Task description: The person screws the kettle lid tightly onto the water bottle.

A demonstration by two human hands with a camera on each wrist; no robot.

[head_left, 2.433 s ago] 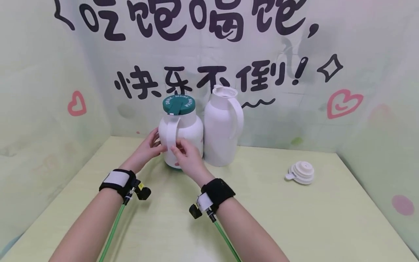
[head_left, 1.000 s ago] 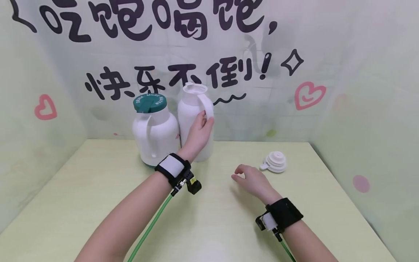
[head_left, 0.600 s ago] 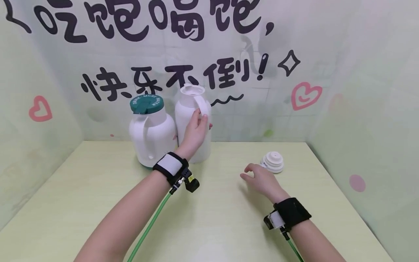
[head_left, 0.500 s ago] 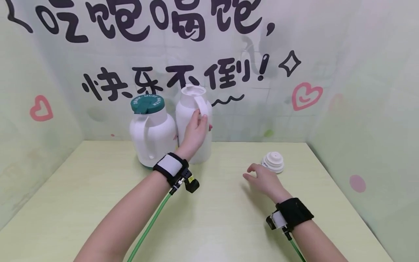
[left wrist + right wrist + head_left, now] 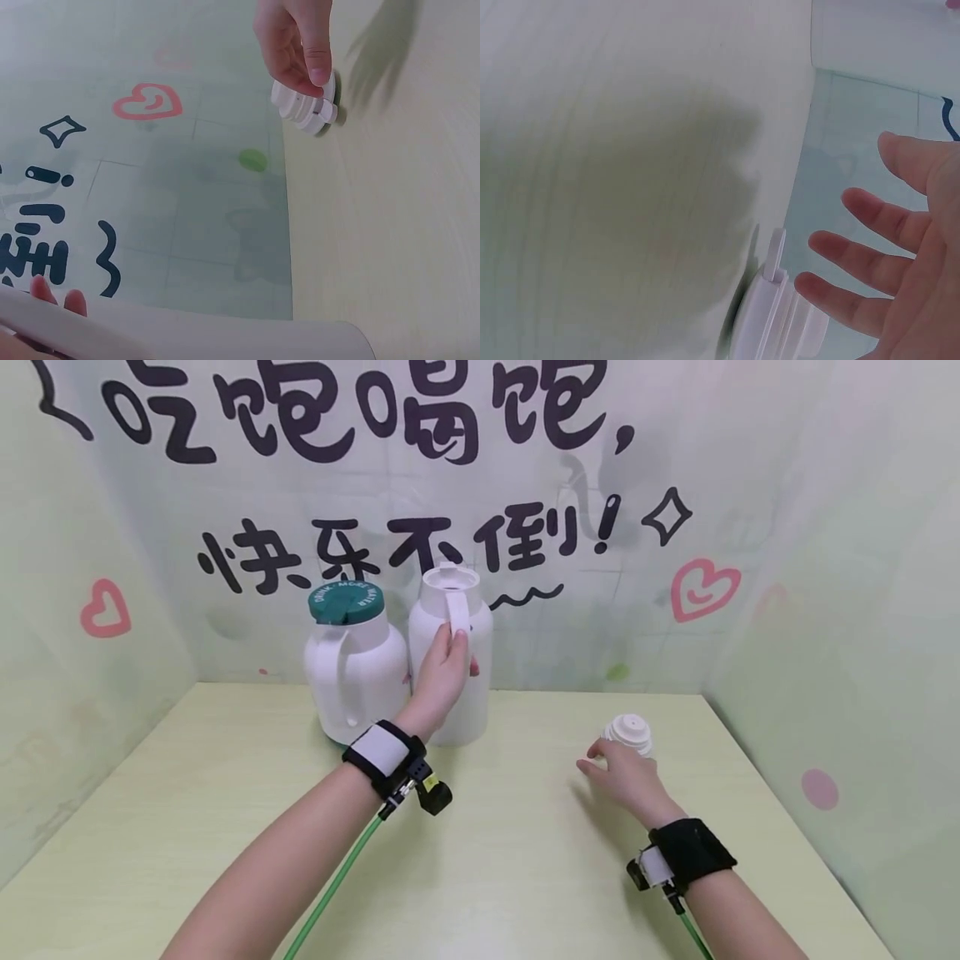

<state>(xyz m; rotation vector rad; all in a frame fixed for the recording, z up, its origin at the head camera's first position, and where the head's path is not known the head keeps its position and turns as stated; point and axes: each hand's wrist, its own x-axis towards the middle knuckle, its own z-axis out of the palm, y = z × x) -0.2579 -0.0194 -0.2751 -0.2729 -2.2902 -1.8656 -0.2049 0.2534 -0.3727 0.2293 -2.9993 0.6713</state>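
From where I stand, nearest are a person's forearms (image 5: pixel 262 860), stretched over a pale tabletop (image 5: pixel 495 843), with black straps (image 5: pixel 692 853) at both wrists. The right hand (image 5: pixel 628 775) hovers above the tabletop's right side, its fingers (image 5: pixel 859 262) relaxed and slightly spread, holding nothing. Just beyond it lies a small white lid (image 5: pixel 630 727), round and stepped, narrow end up, with a tab (image 5: pixel 776 251) jutting from its rim. The right hand is clearly the nearer of the two; whether its fingertips touch the lid I cannot tell. Farther back and well to the left, the left hand (image 5: pixel 438 677) grips the handle (image 5: pixel 457 610) of a tall white jug (image 5: pixel 480 693). The jug stands upright, long axis vertical, mouth (image 5: pixel 452 580) uncovered, handle facing the person. Just beside it, on the left, stands a squat white jug (image 5: pixel 371 681) with a green cap (image 5: pixel 345 602). Behind everything rises a pale backdrop (image 5: pixel 540 652) bearing large black Chinese writing (image 5: pixel 442 418) and pink hearts (image 5: pixel 705 589).
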